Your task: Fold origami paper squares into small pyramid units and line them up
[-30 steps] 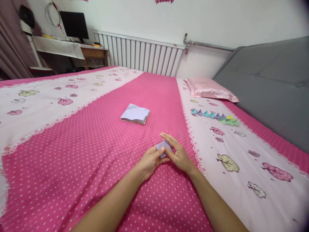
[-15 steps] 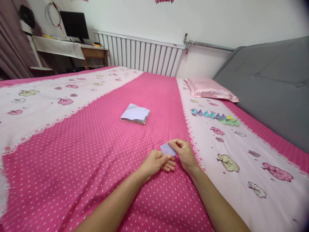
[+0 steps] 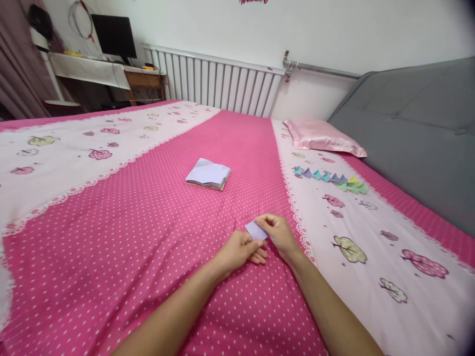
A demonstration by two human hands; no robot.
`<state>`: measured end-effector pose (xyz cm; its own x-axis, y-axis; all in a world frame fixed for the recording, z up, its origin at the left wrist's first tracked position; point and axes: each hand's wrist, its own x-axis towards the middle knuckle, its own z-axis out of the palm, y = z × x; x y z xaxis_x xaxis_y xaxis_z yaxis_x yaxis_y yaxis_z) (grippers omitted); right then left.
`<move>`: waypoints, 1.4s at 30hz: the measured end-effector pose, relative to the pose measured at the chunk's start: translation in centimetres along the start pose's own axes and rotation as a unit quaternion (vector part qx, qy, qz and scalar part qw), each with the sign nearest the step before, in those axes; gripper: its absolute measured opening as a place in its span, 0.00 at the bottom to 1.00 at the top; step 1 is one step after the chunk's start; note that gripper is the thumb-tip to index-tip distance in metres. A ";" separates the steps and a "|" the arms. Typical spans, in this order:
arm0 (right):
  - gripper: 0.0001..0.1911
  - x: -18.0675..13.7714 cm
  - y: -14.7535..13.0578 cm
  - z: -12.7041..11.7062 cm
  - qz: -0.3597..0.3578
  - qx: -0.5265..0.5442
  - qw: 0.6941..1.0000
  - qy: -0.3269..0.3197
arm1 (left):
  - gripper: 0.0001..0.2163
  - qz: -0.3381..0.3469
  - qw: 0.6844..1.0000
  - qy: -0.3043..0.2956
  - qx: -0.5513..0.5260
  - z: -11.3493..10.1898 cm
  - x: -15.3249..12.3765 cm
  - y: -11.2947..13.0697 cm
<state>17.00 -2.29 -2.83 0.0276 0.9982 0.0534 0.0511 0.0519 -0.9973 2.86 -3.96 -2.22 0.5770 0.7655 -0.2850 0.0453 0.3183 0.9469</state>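
A small folded piece of lavender paper (image 3: 256,231) is held between my two hands, just above the pink dotted bedspread (image 3: 166,237). My left hand (image 3: 243,248) pinches its lower edge, thumb on top and fingers beneath. At the upper right corner, my right hand (image 3: 276,231) grips the paper between thumb and fingers. Farther off, a stack of paper sheets (image 3: 208,174) lies on the bed, with a lavender sheet on top. To the right stands a row of small folded paper pieces (image 3: 325,177) in turquoise, purple, yellow and green.
A pink satin pillow (image 3: 324,138) lies at the far right against the grey headboard (image 3: 411,123). Behind the bed are a white radiator (image 3: 215,79) and a metal pipe (image 3: 322,70). A desk (image 3: 143,81) with a monitor (image 3: 114,37) stands at the back left.
Both hands and the lavender paper have shifted very slightly to the left. The grip looks the same, and the paper stack and folded pieces stay put.
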 end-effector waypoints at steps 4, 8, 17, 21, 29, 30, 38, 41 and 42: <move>0.16 0.5 0.8 -0.2 0.000 -0.017 1.000 0.006 | 0.08 0.030 0.964 0.051 0.259 -2.1 -0.6 0.9; 0.16 0.9 1.8 -0.2 -0.007 -0.060 0.998 0.004 | 0.06 0.129 0.853 0.222 0.454 -3.8 -0.9 1.3; 0.15 1.4 2.7 -0.9 -0.069 -0.222 0.973 -0.001 | 0.11 0.225 0.799 0.101 0.548 -2.6 0.6 0.6; 0.16 1.1 1.9 -1.5 -0.064 -0.242 0.968 -0.008 | 0.11 0.214 0.797 0.092 0.557 -2.8 0.9 0.6; 0.13 0.2 0.2 -3.0 0.000 -0.220 0.962 -0.158 | 0.12 0.211 0.803 0.098 0.549 -3.1 1.5 0.0; 0.14 0.1 0.2 -3.0 0.001 -0.218 0.962 -0.163 | 0.12 0.208 0.804 0.100 0.548 -3.0 1.5 0.0; 0.14 0.3 0.2 -3.1 0.013 -0.225 0.956 -0.189 | 0.14 0.168 0.796 0.137 0.564 -2.6 1.6 0.2; 0.12 0.5 0.5 -3.1 -0.011 -0.252 0.951 -0.181 | 0.14 0.151 0.783 0.166 0.580 -2.3 2.0 -0.1; 0.12 0.6 0.6 -3.0 -0.017 -0.261 0.950 -0.171 | 0.14 0.142 0.781 0.175 0.582 -2.2 2.1 -0.1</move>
<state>20.01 -1.79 -3.26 -0.3035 0.9526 -0.0225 0.5365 0.1513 -0.8302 2.28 -1.15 -3.28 0.4495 0.8835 0.1321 0.7848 -0.4612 0.4141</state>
